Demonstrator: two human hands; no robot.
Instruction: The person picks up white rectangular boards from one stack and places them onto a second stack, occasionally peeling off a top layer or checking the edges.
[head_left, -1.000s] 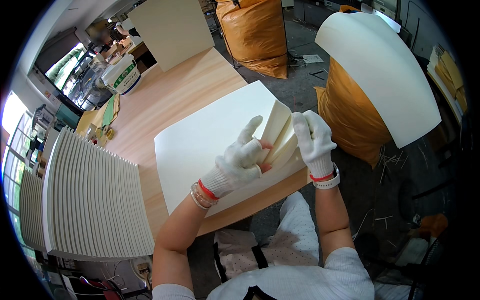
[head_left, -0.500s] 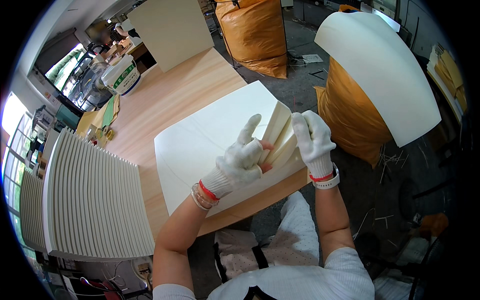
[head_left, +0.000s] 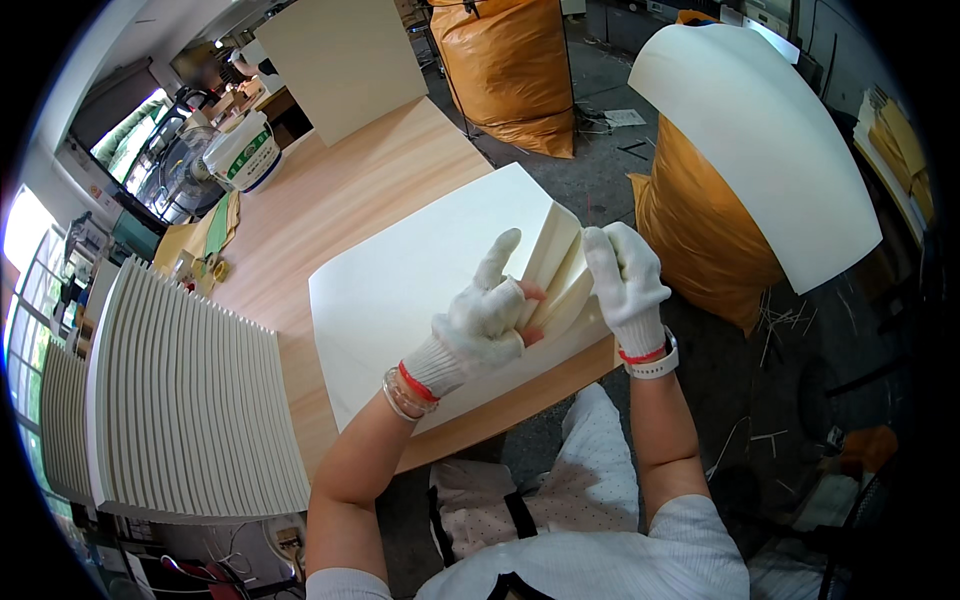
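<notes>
Okay, far left: a fanned stack of cream sheets (head_left: 180, 400) stands on edge at the left side of the wooden table (head_left: 350, 200), overlapping like ribs. Behind it, near the table's far left corner, a white bucket (head_left: 243, 152) and a fan (head_left: 185, 180). A tall cream board (head_left: 340, 60) stands upright at the far end of the table. Centre: a large cream sheet (head_left: 420, 280) lies flat on the table, its near right corner reaching the table edge. Left hand (head_left: 480, 325), white knit glove with red cuff band, rests on the sheet's right part, index finger raised and straight, other fingers curled against a lifted fold of the sheet. Right hand (head_left: 625, 285), same glove, watch at the wrist, grips the folded-up right edge from the outside, fingers closed over it, so the fold is pinched between both hands. Behind, an orange sack (head_left: 510, 70) on the floor. Right: a curved cream sheet (head_left: 750, 140) draped over another orange sack (head_left: 700, 250), well apart from the table
</notes>
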